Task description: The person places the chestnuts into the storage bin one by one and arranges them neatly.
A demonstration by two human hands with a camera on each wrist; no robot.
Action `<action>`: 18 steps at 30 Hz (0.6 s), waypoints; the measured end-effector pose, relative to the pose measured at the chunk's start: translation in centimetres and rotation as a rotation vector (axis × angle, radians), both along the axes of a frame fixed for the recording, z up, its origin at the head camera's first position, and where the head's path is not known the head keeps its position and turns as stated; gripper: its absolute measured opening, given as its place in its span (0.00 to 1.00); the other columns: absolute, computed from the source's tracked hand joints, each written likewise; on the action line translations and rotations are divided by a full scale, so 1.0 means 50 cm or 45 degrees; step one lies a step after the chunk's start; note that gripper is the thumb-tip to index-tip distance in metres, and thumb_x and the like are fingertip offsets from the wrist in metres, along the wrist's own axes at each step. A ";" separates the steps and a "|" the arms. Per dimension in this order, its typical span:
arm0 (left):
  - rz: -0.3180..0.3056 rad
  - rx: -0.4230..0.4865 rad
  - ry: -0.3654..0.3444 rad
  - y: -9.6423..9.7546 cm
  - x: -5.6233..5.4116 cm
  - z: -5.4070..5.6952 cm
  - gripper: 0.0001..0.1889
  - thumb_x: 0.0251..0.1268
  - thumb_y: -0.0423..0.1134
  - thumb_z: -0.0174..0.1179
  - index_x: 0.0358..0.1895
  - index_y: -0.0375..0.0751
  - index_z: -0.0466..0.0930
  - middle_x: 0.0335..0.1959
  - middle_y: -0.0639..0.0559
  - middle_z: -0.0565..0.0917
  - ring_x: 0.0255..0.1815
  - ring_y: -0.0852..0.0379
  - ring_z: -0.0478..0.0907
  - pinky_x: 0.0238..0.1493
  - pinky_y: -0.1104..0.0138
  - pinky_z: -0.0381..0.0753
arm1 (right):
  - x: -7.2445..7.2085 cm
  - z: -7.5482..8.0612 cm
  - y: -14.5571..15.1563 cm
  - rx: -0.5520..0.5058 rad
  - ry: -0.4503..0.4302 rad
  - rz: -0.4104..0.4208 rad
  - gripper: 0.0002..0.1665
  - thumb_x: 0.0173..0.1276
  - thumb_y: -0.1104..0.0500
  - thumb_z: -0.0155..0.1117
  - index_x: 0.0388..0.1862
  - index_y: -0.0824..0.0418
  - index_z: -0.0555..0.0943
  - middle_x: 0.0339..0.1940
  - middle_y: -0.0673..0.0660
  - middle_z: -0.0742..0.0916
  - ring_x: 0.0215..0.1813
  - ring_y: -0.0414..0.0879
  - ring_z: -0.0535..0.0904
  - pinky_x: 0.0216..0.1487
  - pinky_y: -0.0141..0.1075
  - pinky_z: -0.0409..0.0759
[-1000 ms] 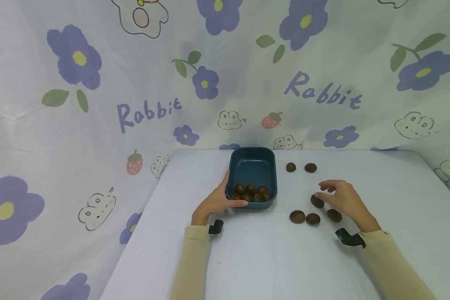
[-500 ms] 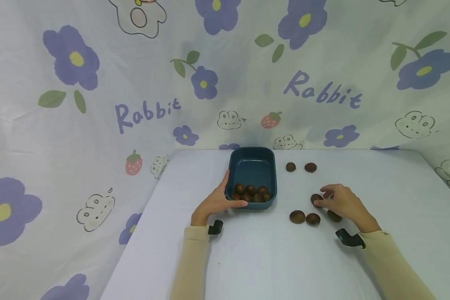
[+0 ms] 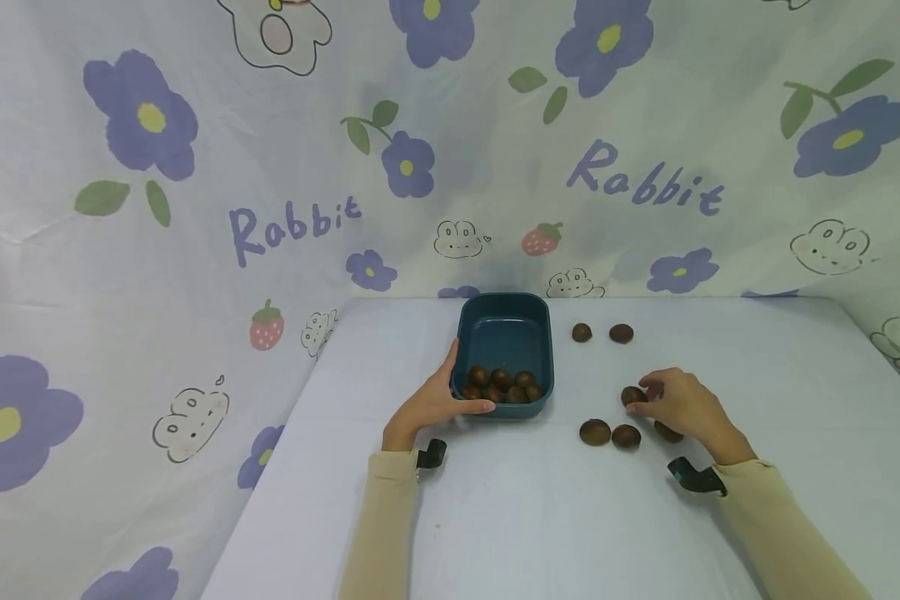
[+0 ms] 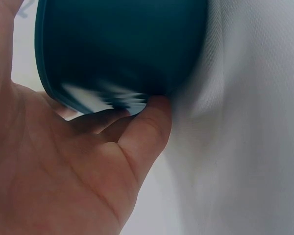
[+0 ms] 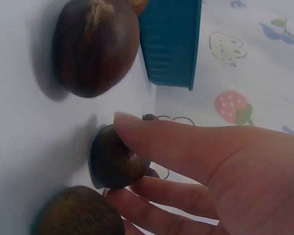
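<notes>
Pinching chestnut (image 3: 633,397) on desk (image 3: 540,517), right of box (image 3: 504,346), with right fingers (image 5: 179,195); gripping box with left fingers (image 3: 450,360). Seemingly securing hold for pickup; probably calling next for firm, steady lift.

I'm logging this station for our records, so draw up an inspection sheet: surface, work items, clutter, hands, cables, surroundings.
Surface: white-covered table, one tiny speck showing
Work items: blue container with chestnuts gathered at its near end; loose chestnuts on the table to its right
Clutter: nothing seen
Hands: left hand grips the blue container's near left corner; right hand pinches one chestnut
Cables: nothing seen; black device at each wrist
Surroundings: white floral backdrop with "Rabbit" lettering
</notes>
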State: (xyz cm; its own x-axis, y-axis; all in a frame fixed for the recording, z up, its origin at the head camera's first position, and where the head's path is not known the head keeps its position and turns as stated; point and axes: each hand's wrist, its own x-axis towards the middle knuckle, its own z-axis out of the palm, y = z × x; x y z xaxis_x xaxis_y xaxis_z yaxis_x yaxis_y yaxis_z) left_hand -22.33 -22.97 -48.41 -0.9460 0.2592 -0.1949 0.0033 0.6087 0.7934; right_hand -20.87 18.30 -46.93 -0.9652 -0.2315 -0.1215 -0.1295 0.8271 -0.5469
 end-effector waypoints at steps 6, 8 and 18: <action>-0.001 -0.005 0.000 -0.002 -0.003 -0.006 0.73 0.43 0.72 0.76 0.82 0.74 0.24 0.88 0.56 0.40 0.88 0.43 0.45 0.81 0.36 0.56 | 0.002 0.000 -0.009 -0.021 -0.003 -0.009 0.29 0.65 0.54 0.75 0.55 0.75 0.83 0.47 0.69 0.89 0.48 0.60 0.86 0.44 0.53 0.85; -0.002 -0.007 0.000 -0.002 -0.004 -0.007 0.73 0.43 0.73 0.76 0.82 0.74 0.24 0.88 0.55 0.40 0.88 0.43 0.45 0.80 0.36 0.56 | 0.003 0.001 -0.011 -0.034 -0.004 -0.010 0.28 0.65 0.55 0.75 0.55 0.76 0.83 0.47 0.69 0.89 0.48 0.60 0.86 0.45 0.54 0.85; 0.010 -0.004 -0.006 -0.003 -0.003 -0.010 0.73 0.42 0.73 0.76 0.82 0.76 0.24 0.88 0.56 0.40 0.88 0.43 0.46 0.80 0.35 0.56 | 0.001 0.009 -0.007 -0.156 0.077 0.009 0.27 0.65 0.59 0.74 0.55 0.77 0.83 0.47 0.70 0.89 0.48 0.61 0.86 0.44 0.47 0.87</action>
State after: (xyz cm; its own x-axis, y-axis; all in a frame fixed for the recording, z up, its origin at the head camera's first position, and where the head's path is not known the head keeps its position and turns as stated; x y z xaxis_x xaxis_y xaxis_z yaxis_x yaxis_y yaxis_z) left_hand -22.47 -23.15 -48.88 -0.9471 0.2511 -0.2000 -0.0051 0.6110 0.7916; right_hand -20.82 17.93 -46.47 -0.9683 -0.2475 -0.0339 -0.1704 0.7537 -0.6348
